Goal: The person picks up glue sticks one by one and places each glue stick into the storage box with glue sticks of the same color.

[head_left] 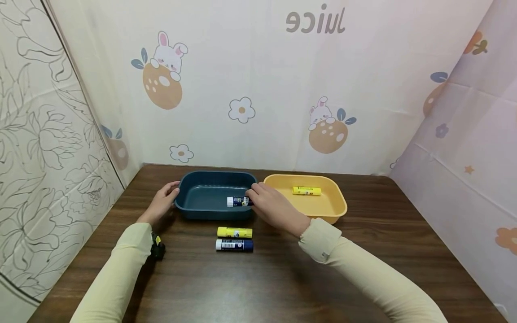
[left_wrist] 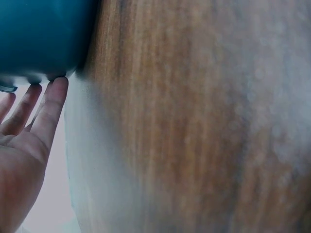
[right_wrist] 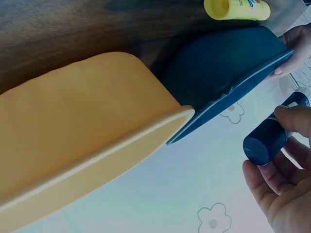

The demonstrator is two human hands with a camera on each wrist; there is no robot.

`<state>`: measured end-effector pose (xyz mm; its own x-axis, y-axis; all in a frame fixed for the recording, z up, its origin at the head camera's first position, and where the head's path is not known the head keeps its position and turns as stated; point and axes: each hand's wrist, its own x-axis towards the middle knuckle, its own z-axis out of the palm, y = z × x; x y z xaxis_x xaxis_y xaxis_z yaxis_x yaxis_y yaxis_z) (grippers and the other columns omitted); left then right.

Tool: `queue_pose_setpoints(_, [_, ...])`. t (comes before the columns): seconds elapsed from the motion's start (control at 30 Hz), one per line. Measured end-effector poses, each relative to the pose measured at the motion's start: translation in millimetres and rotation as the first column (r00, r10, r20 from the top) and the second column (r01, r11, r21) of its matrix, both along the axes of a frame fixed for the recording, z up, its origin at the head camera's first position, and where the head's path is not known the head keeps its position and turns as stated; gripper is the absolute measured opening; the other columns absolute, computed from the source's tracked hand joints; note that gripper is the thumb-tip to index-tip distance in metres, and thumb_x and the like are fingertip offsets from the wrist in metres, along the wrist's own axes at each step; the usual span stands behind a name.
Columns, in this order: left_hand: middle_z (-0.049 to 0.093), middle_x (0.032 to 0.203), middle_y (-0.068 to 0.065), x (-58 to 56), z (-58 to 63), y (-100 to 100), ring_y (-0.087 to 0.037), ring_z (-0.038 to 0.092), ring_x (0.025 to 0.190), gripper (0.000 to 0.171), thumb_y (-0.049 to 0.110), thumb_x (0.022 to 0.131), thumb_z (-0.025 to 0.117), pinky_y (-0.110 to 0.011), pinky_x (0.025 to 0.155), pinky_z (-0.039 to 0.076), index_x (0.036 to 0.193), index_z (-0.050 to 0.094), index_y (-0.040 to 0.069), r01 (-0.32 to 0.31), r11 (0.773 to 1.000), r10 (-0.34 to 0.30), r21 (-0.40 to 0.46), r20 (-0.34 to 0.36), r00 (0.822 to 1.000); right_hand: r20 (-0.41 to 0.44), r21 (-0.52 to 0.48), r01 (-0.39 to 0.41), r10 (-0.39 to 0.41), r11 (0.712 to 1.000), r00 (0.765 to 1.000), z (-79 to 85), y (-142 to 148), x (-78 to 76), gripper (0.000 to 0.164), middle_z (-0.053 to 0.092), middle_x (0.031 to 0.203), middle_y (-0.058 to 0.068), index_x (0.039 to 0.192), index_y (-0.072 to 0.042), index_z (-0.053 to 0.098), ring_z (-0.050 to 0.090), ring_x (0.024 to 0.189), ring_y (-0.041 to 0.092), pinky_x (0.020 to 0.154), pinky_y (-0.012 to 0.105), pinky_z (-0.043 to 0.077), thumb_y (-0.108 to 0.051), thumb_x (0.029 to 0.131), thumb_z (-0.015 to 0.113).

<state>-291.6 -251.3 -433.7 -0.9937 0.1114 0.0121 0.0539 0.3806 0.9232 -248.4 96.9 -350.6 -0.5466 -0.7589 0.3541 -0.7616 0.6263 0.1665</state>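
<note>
My right hand [head_left: 274,205] pinches a dark blue glue stick [right_wrist: 268,138] with a white cap between thumb and fingers, over the dark blue bin [head_left: 216,214]. In the right wrist view the stick's navy base end faces the camera. My left hand [head_left: 160,204] rests its fairly straight fingertips against the left end of that bin; the left wrist view shows fingers [left_wrist: 51,109] touching its outer wall. Before the bin lie a yellow glue stick [head_left: 234,232] and, nearer, another navy glue stick [head_left: 234,245] with a white cap, both lengthwise left to right.
A yellow bin [head_left: 341,211] stands to the right of the dark blue one, close beside it, with a yellow glue stick [head_left: 306,190] inside. Both stand on the dark wooden table [head_left: 194,287] near its back edge. A patterned curtain [head_left: 274,134] hangs behind.
</note>
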Motion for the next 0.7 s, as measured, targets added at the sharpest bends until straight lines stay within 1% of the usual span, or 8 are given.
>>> queue_pose_setpoints(0.07, [0.032, 0.133, -0.022, 2.0, 3.7, 2, -0.036, 0.036, 0.116, 0.049, 0.032, 0.096, 0.033, -0.049, 0.086, 0.04, 0.138, 0.025, 0.006, -0.001, 1.0, 0.001, 0.009, 0.009, 1.0, 0.001, 0.003, 0.01, -0.01, 1.0, 1.0, 0.9, -4, -2.5, 0.029, 0.052, 0.094, -0.001, 0.108, -0.011, 0.055, 0.043, 0.084, 0.011, 0.075, 0.019, 0.041, -0.02, 0.082, 0.062])
queue_pose_setpoints(0.17, [0.032, 0.133, -0.023, 2.4, 4.8, 2, -0.037, 0.036, 0.116, 0.049, 0.03, 0.096, 0.032, -0.049, 0.086, 0.04, 0.138, 0.024, 0.006, -0.005, 1.0, 0.005, 0.011, 0.014, 1.0, 0.001, 0.008, 0.018, -0.018, 1.0, 1.0, 2.0, -8, -7.5, 0.028, 0.051, 0.092, 0.0, 0.107, -0.011, 0.056, 0.042, 0.083, 0.011, 0.073, 0.019, 0.041, -0.019, 0.081, 0.063])
queue_pose_setpoints(0.2, [0.032, 0.133, -0.023, 2.1, 4.6, 2, -0.037, 0.036, 0.116, 0.049, 0.03, 0.096, 0.032, -0.049, 0.086, 0.04, 0.138, 0.024, 0.006, -0.007, 1.0, 0.007, 0.007, 0.015, 1.0, 0.0, 0.01, 0.018, -0.018, 1.0, 1.0, 2.1, -9, -9.5, 0.028, 0.051, 0.092, 0.001, 0.107, -0.011, 0.056, 0.042, 0.082, 0.012, 0.073, 0.02, 0.041, -0.019, 0.081, 0.064])
queue_pose_setpoints(0.27, [0.033, 0.133, -0.021, -1.8, -0.7, -1, -0.035, 0.038, 0.115, 0.05, 0.034, 0.096, 0.032, -0.047, 0.085, 0.041, 0.138, 0.025, 0.008, -0.01, 1.0, 0.01, -0.009, 0.002, 1.0, -0.008, 0.011, 0.01, -0.01, 1.0, 1.0, 2.3, -11, -14.3, 0.028, 0.051, 0.092, 0.002, 0.106, -0.01, 0.056, 0.042, 0.082, 0.013, 0.072, 0.02, 0.041, -0.018, 0.081, 0.064])
queue_pose_setpoints(0.3, [0.034, 0.132, -0.021, -2.6, -1.4, -1, -0.034, 0.039, 0.114, 0.05, 0.034, 0.096, 0.032, -0.047, 0.085, 0.042, 0.138, 0.025, 0.008, -0.012, 1.0, 0.011, -0.014, -0.005, 1.0, -0.008, 0.007, 0.006, -0.006, 1.0, 1.0, 2.3, -12, -16.7, 0.028, 0.051, 0.092, 0.002, 0.106, -0.009, 0.056, 0.042, 0.082, 0.014, 0.072, 0.021, 0.041, -0.018, 0.081, 0.064])
queue_pose_setpoints(0.5, [0.036, 0.13, -0.021, -4.0, -1.9, 0, -0.033, 0.04, 0.113, 0.049, 0.033, 0.096, 0.033, -0.045, 0.083, 0.043, 0.137, 0.027, 0.007, -0.002, 1.0, 0.002, -0.007, -0.018, 1.0, -0.008, -0.024, 0.006, -0.006, 1.0, 1.0, -1.2, -15, -29.9, 0.025, 0.053, 0.091, 0.003, 0.103, -0.009, 0.057, 0.043, 0.081, 0.016, 0.07, 0.023, 0.041, -0.014, 0.08, 0.064])
queue_pose_setpoints(0.63, [0.036, 0.13, -0.02, -3.6, -2.6, 0, -0.033, 0.04, 0.113, 0.048, 0.032, 0.096, 0.033, -0.044, 0.083, 0.044, 0.137, 0.026, 0.008, 0.0, 1.0, 0.0, -0.003, -0.005, 1.0, -0.025, -0.007, 0.022, -0.022, 1.0, 0.999, -5.7, -18, -36.8, 0.023, 0.052, 0.091, 0.002, 0.102, -0.009, 0.057, 0.043, 0.08, 0.015, 0.067, 0.022, 0.041, -0.015, 0.081, 0.062])
queue_pose_setpoints(0.7, [0.036, 0.13, -0.02, -3.4, -3.1, -1, -0.033, 0.04, 0.113, 0.049, 0.033, 0.096, 0.033, -0.043, 0.083, 0.044, 0.137, 0.026, 0.008, -0.004, 1.0, 0.004, -0.002, -0.001, 1.0, -0.019, 0.0, 0.029, -0.029, 1.0, 0.999, -7.6, -20, -39.5, 0.022, 0.052, 0.09, 0.003, 0.102, -0.009, 0.057, 0.043, 0.08, 0.015, 0.067, 0.022, 0.041, -0.015, 0.081, 0.061])
